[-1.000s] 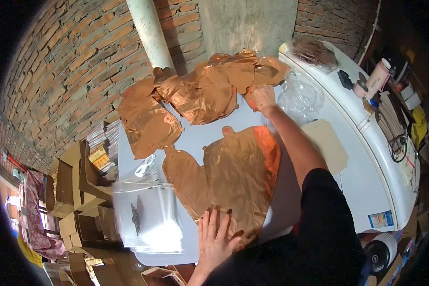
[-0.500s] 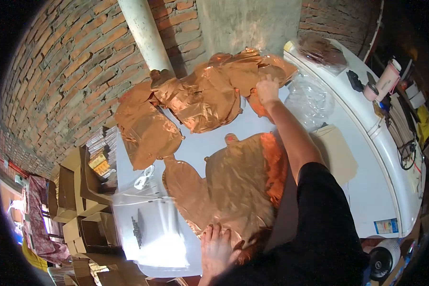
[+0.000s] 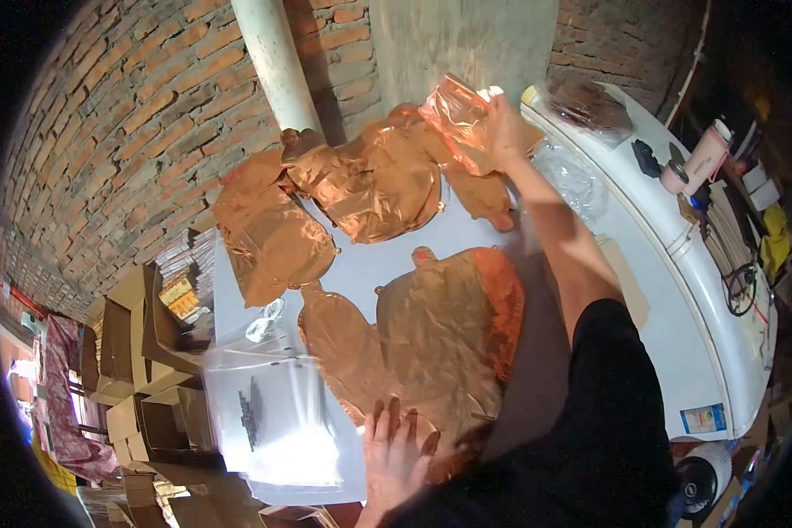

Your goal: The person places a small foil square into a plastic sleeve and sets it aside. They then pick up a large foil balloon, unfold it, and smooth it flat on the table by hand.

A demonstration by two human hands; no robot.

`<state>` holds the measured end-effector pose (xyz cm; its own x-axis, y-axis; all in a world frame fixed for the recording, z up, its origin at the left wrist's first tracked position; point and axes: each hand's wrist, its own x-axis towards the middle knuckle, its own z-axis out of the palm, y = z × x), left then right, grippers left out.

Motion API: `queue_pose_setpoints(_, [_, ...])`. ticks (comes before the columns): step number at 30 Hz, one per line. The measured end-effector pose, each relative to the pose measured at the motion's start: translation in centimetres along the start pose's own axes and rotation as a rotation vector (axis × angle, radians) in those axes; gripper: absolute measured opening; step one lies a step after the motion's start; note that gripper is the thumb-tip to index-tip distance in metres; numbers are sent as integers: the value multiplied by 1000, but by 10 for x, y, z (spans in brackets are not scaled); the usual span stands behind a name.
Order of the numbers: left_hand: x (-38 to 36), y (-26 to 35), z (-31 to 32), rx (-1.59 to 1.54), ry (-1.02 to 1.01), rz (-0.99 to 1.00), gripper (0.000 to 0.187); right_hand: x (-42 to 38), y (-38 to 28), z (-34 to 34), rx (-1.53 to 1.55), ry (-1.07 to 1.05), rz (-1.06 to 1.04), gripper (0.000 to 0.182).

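Note:
Flat copper-coloured foil balloons lie on a pale table. My left hand (image 3: 394, 458) rests with fingers spread on the lower edge of the big foil balloon (image 3: 440, 334) nearest me. At the back right, my right hand (image 3: 504, 132) is closed on a shiny foil balloon (image 3: 460, 123), raised above the others there. Below that hand, another foil balloon (image 3: 484, 195) lies on the table. A crumpled pile of foil balloons (image 3: 374, 185) sits at the back middle, and further ones (image 3: 277, 233) lie at the left.
Clear plastic bags (image 3: 277, 414) lie at the table's left front, beside open cardboard boxes (image 3: 145, 352). More clear plastic (image 3: 572, 180) is at the back right. A white curved ledge (image 3: 678, 238) bears a pink bottle (image 3: 706, 158). A pale pipe (image 3: 277, 66) stands against the brick wall.
My right hand has risen slightly from the back pile, lifting a foil balloon with it. The foil beneath has shifted. My left hand stays almost in place.

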<state>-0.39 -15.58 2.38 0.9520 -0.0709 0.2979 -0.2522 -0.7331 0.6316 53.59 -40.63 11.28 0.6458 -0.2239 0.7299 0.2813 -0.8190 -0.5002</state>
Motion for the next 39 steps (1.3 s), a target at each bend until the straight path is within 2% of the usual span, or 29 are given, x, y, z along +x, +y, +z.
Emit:
queue_pose_setpoints(1, [0, 4, -2, -28, 26, -26, 58, 2, -9, -10, 80, -36, 78, 17])
queue_pose_setpoints(4, [-22, -12, 0, -37, 139, 11, 56, 3, -24, -31, 95, -54, 45, 19])
queue_pose_setpoints(7, [-25, -13, -14, -63, 182, -19, 54, 7, -45, -50, 198, -99, 9, 23])
queue_pose_setpoints(8, [-21, -12, -22, -75, 199, -21, 54, 6, -53, -55, 302, -172, 10, 27])
queue_pose_setpoints(10, [-7, -9, -39, -122, 258, -35, 63, -5, -69, -66, 512, -332, 16, 34])
queue_pose_setpoints(13, [27, -3, -55, -127, 250, 90, 93, -41, -125, -105, 808, -607, 189, 41])
queue_pose_setpoints(16, [75, 34, -65, 3, 251, 266, 121, -85, -191, -168, 1168, -785, 421, 43])
queue_pose_setpoints(18, [99, 54, -55, 49, 380, 327, 128, -111, -205, -175, 1137, -830, 320, 40])
queue_pose_setpoints(19, [108, 63, -52, -7, 415, 296, 126, -118, -209, -178, 1120, -848, 269, 38])
queue_pose_setpoints(20, [115, 71, -50, -66, 450, 264, 125, -121, -205, -168, 970, -861, 68, 43])
queue_pose_setpoints(22, [129, 72, -51, -234, 503, 215, 118, -147, -230, -188, 887, -852, 11, 47])
queue_pose_setpoints(23, [138, 64, -47, -345, 519, 194, 112, -153, -237, -197, 878, -917, 60, 46])
queue_pose_setpoints(24, [142, 60, -46, -456, 536, 172, 107, -154, -238, -199, 876, -965, 23, 44])
queue_pose_setpoints(25, [141, 59, -51, -742, 455, 125, 92, -154, -237, -201, 875, -1013, -17, 42])
queue_pose_setpoints(28, [136, 36, -69, -726, 389, 58, 89, -147, -240, -217, 879, -1074, -122, 34])
queue_pose_setpoints(29, [131, 35, -72, -708, 383, 69, 94, -144, -240, -221, 846, -1079, -130, 33])
queue_pose_setpoints(32, [118, 47, -68, -723, 323, 167, 97, -139, -237, -219, 787, -1145, -173, 31])
queue_pose_setpoints(33, [119, 55, -69, -633, 288, 243, 101, -140, -244, -223, 756, -1188, -173, 31])
queue_pose_setpoints(36, [124, 49, -57, -966, 269, 10, 91, -143, -260, -233, 725, -1334, -225, 30])
queue_pose_setpoints(37, [127, 45, -61, -950, 304, -89, 67, -142, -264, -236, 724, -1381, -252, 30])
queue_pose_setpoints(38, [132, 27, -63, -983, 247, -42, 50, -140, -266, -239, 781, -1416, -228, 30])
queue_pose_setpoints(39, [131, 27, -70, -1061, 209, -95, 41, -137, -268, -243, 837, -1451, -203, 32])
